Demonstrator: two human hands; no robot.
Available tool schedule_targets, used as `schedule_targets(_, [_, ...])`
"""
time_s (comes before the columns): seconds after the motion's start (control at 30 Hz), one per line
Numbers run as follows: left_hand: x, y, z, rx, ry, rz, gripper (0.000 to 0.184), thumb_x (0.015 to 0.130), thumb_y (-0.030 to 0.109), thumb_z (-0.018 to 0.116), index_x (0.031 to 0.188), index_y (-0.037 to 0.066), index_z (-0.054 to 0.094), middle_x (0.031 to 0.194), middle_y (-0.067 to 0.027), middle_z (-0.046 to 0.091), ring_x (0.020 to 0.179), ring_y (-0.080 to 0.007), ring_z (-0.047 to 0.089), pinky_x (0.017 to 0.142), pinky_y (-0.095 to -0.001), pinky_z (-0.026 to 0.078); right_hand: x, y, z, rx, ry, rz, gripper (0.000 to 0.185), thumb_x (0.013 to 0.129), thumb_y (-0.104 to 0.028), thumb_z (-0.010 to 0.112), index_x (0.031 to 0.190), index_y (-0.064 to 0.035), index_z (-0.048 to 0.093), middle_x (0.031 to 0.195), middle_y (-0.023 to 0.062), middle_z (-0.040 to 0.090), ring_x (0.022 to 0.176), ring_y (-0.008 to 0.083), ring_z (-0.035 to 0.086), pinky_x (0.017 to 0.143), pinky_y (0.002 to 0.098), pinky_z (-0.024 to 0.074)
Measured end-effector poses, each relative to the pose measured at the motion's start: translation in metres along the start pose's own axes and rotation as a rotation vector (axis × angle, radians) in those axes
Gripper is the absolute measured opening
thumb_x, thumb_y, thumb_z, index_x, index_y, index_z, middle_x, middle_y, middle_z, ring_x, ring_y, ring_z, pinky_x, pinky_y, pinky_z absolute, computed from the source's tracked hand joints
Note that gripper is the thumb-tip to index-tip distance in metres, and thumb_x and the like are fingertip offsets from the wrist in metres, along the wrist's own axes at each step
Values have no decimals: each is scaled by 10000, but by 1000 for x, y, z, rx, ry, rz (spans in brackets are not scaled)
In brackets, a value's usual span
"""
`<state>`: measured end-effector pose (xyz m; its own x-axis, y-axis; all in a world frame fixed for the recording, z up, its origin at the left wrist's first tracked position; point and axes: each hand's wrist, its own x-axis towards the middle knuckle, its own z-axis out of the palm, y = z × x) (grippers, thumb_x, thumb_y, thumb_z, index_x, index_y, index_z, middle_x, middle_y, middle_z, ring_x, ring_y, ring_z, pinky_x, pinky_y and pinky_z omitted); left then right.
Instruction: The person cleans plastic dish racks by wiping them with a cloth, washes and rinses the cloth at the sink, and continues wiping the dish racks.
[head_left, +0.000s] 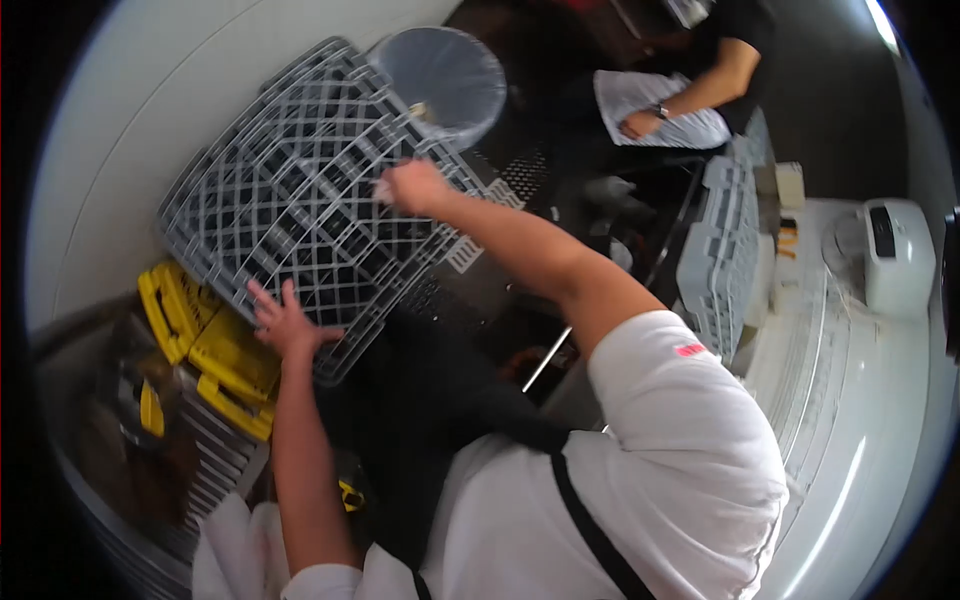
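Observation:
A large grey lattice rack [290,190] lies tilted in front of me, with dark gaps between its bars. On its near lower-left edge rests my left hand [288,322], fingers spread over the rim. My right hand [415,188] is closed at the rack's right part, pinching something small and whitish that I cannot make out. Part of the rack's surface is hidden behind that hand.
Yellow plastic parts [235,350] sit left of the rack, by a slatted grate [225,455]. Behind it is a round lined bin [440,85]. Another person's hand [640,124] rests at the top right. A second grey rack [720,250] and a white appliance [898,260] stand right.

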<state>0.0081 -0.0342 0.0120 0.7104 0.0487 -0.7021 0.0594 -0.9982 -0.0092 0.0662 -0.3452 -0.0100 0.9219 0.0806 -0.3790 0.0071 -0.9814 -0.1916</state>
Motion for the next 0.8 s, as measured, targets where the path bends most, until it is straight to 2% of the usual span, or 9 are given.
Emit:
schedule_targets(0.1, [5, -7, 7, -27, 9, 29, 1353, 462, 487, 1021, 1582, 325, 280, 1695, -168, -214, 1533, -418, 177, 1148, -656, 317, -16, 14, 31, -86, 361, -199, 187, 898, -219, 655, 1013, -106, 749, 914, 129, 659, 926, 338, 648, 836, 488, 512])
schedule_targets(0.17, [10, -9, 9, -10, -11, 14, 1386, 454, 525, 1014, 1599, 342, 254, 1693, -153, -230, 1527, -420, 178, 1151, -649, 312, -16, 0, 47, -7, 364, -35, 183, 863, -201, 695, 1022, -134, 756, 894, 120, 658, 924, 329, 648, 849, 459, 522])
schedule_targets(0.27, [6, -10, 4, -17, -34, 30, 1384, 450, 536, 1012, 1597, 341, 262, 1688, -156, -238, 1525, -424, 177, 1150, -655, 300, -2, -1, 25, 424, 140, 217, 250, 827, -163, 716, 1065, -115, 774, 985, 211, 742, 986, 387, 713, 885, 458, 571])
schedule_targets(0.33, [7, -15, 9, -52, -4, 60, 1381, 443, 519, 1016, 1592, 327, 275, 1686, -169, -234, 1520, -444, 181, 1147, -670, 294, 7, 24, 11, 355, 119, 181, 239, 838, -135, 703, 1065, -106, 774, 1037, 233, 740, 1023, 398, 714, 913, 487, 559])
schedule_targets(0.43, [9, -14, 11, -54, -6, 53, 1384, 453, 497, 1021, 1597, 315, 264, 1685, -173, -236, 1525, -460, 171, 1146, -665, 298, 7, 30, -22, 98, 383, -134, 257, 845, -108, 687, 1092, -125, 754, 959, 187, 711, 930, 386, 696, 832, 502, 551])
schedule_targets(0.57, [11, -13, 7, -39, -43, 35, 1387, 442, 510, 1019, 1595, 338, 266, 1681, -168, -253, 1536, -455, 154, 1150, -659, 300, 5, 41, 25, -123, 335, -232, 306, 847, -148, 709, 1152, -175, 726, 993, 139, 648, 939, 364, 672, 820, 485, 548])
schedule_targets(0.67, [9, -13, 6, -40, -41, 23, 1377, 439, 509, 1018, 1589, 344, 279, 1682, -165, -254, 1539, -452, 150, 1151, -658, 300, 2, 23, 38, 200, 307, 42, 305, 879, -184, 701, 1182, -160, 735, 1024, 214, 698, 958, 420, 690, 862, 488, 557])
schedule_targets(0.73, [8, -12, 6, -36, -45, 21, 1366, 440, 502, 1018, 1585, 343, 290, 1683, -162, -254, 1540, -449, 149, 1149, -659, 300, 16, 44, 9, 317, -1, -6, 317, 882, -160, 679, 1194, -176, 737, 1060, 241, 704, 981, 440, 685, 881, 499, 552])
schedule_targets(0.8, [10, -14, 10, -57, -23, 30, 1367, 436, 498, 1018, 1585, 341, 293, 1686, -154, -253, 1541, -438, 151, 1144, -666, 303, 14, 32, -25, 10, 38, -138, 326, 875, -165, 693, 1195, -210, 736, 1032, 210, 694, 941, 414, 700, 862, 492, 561])
